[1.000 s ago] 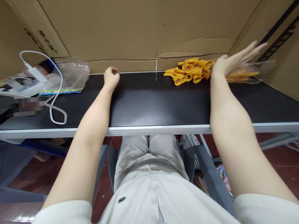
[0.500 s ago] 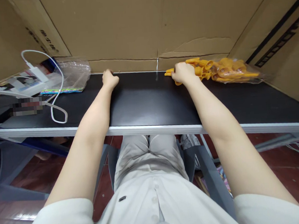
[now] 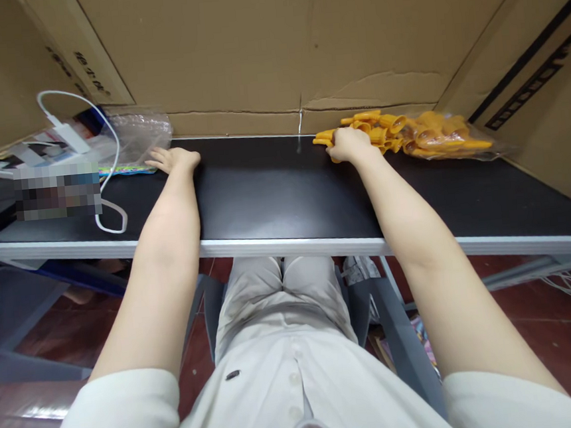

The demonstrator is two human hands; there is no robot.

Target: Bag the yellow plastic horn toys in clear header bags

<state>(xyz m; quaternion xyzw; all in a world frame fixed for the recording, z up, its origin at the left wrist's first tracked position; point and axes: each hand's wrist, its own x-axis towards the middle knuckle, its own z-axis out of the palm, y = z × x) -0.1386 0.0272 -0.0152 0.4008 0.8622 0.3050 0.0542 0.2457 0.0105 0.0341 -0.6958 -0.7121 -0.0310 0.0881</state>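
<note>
A black desk (image 3: pixel 284 194) with a white front edge is running from side to side. At 1 o'clock, a heap of yellow pieces (image 3: pixel 388 125) is lying on it, some inside a clear wrapper (image 3: pixel 479 147). At 10 o'clock, a crinkly clear bag (image 3: pixel 138 135) is sitting on a colourful sheet (image 3: pixel 116 170). At 9 o'clock, a white cable (image 3: pixel 97 221) is lying in a loop.

On the surface (image 3: pixel 284 194), a pile of horns (image 3: pixel 398 127) lies far right against the cardboard wall (image 3: pixel 231 45), the right grip (image 3: pixel 349 145) on its left end. Far left lie a bag (image 3: pixel 141 134) and a cable (image 3: pixel 127 222), the left grip (image 3: pixel 175 160) beside the bag.
</note>
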